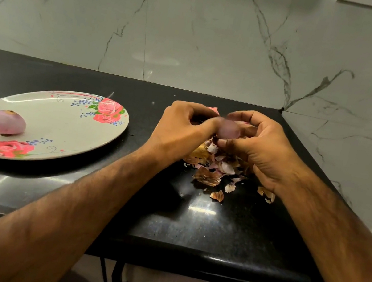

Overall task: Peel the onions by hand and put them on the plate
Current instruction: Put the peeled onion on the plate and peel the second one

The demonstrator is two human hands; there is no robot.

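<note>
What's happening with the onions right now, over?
Left hand and right hand both grip one onion above the peel pile. One peeled onion sits on the plate. Nothing in the way.

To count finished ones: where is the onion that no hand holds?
In the head view, the onion lies on the floral plate, toward its left rim, left of the left hand.

One head-worn wide-angle view looks forward and down, close over the counter (pixel 225 235).

No readable text, labels or numbers anywhere.
</note>
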